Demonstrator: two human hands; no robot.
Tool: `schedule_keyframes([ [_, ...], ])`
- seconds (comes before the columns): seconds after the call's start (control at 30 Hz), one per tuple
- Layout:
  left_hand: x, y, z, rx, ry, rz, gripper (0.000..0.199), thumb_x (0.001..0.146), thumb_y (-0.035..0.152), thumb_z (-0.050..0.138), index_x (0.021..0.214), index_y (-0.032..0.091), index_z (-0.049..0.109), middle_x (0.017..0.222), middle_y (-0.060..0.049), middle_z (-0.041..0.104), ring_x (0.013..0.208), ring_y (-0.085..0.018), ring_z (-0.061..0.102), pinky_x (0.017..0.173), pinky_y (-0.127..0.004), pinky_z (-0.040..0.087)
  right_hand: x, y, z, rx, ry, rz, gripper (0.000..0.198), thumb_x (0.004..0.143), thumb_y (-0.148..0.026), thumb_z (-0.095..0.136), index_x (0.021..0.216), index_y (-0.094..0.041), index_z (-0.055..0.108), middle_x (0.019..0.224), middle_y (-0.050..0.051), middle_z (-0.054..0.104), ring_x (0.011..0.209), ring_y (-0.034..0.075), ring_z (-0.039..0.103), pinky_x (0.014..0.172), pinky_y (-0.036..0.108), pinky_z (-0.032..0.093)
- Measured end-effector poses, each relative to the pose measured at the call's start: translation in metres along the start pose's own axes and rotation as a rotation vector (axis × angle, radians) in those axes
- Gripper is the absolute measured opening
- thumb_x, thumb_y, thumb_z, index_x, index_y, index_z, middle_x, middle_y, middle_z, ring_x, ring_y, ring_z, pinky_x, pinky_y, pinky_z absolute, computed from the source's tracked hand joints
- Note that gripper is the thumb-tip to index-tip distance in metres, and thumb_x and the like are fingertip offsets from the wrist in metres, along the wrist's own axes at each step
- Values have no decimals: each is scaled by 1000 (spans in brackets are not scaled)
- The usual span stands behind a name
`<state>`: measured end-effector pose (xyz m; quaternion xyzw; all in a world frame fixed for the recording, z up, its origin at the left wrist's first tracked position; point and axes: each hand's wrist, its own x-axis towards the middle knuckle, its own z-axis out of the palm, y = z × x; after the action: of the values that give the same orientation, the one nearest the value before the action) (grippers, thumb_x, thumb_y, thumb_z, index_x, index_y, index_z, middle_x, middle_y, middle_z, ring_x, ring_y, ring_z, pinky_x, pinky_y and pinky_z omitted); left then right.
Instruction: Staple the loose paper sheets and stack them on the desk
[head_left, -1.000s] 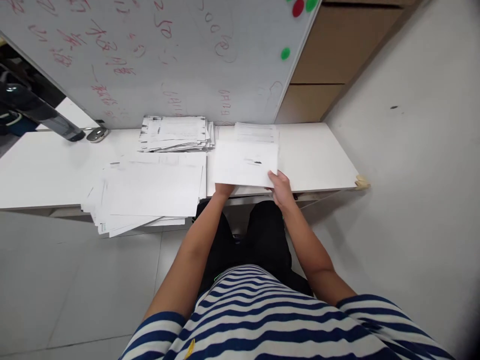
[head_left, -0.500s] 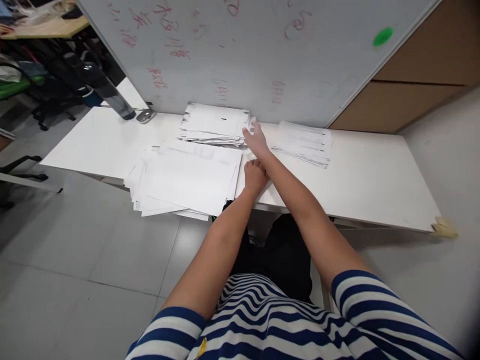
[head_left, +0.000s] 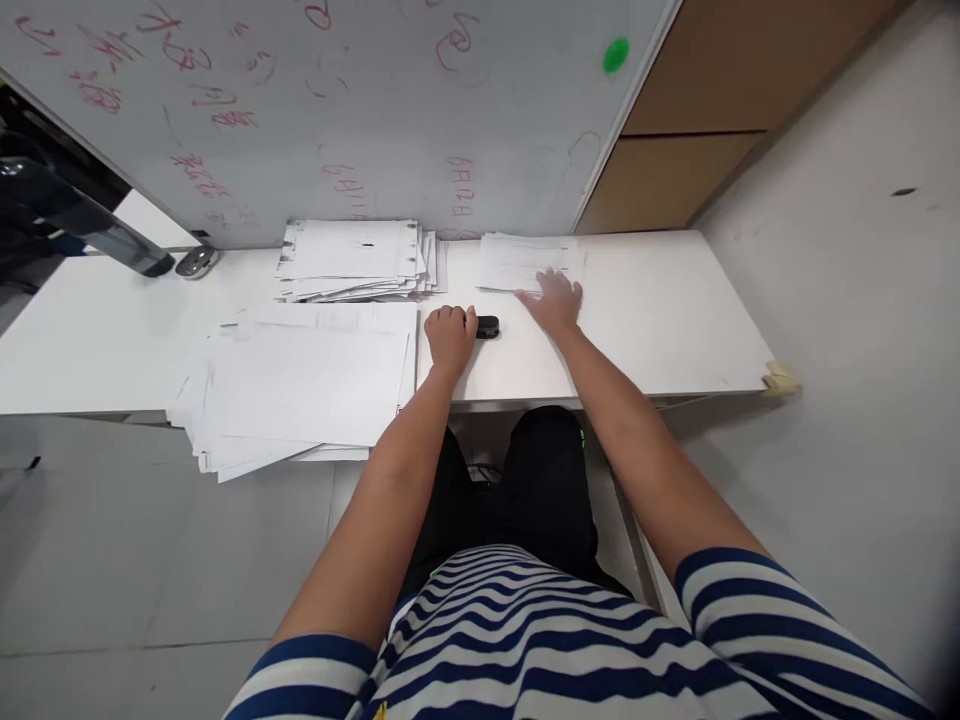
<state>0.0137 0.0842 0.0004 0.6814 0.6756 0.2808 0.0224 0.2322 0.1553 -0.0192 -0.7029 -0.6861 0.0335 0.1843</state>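
My left hand (head_left: 450,336) is closed around a small black stapler (head_left: 488,327), whose end sticks out to the right of my fingers. The stapler is low over the white table. My right hand (head_left: 556,299), fingers spread, reaches over the front edge of the right-hand paper stack (head_left: 517,258), whose sheets look slightly blurred. I cannot tell whether the fingertips press on the top sheet. Left of that lies a thicker paper stack (head_left: 349,248) against the whiteboard. A loose, fanned pile of large sheets (head_left: 311,375) is just left of my left hand.
Behind the table (head_left: 652,330) stands a whiteboard (head_left: 405,110) with red writing. A computer mouse (head_left: 196,262) and a dark bottle (head_left: 112,235) are at the left. The large sheets overhang the front edge. A wall (head_left: 840,270) bounds the right side.
My right hand has moved right, from the thicker stack to the right-hand stack. My left forearm is no longer crossed by the right one, and the stapler now shows. The view has turned right.
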Motion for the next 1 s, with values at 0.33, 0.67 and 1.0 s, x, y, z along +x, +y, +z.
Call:
schedule_keyframes([
  [0.33,0,4,-3,73,-24,-14,37,103,37,36,84,18,61,97,-14,66,98,-28,56,84,-39,35,-3,-6,-11,18,12,-223,42,102,-23,32,126,-14,65,130,17,67,120,30,55,100,45,35],
  [0.67,-2,6,-3,95,-35,-36,38,104,38,34,86,18,61,97,-14,65,99,-28,57,82,-38,36,-3,-4,-10,34,32,-168,37,97,-25,37,107,-11,69,112,19,69,109,32,55,95,44,39],
  [1.0,-3,3,-3,93,-13,-22,40,104,39,32,84,19,60,93,-12,65,96,-27,57,79,-36,36,7,-4,-8,14,-3,307,79,93,-67,33,152,-14,39,165,21,25,151,39,20,114,76,8],
])
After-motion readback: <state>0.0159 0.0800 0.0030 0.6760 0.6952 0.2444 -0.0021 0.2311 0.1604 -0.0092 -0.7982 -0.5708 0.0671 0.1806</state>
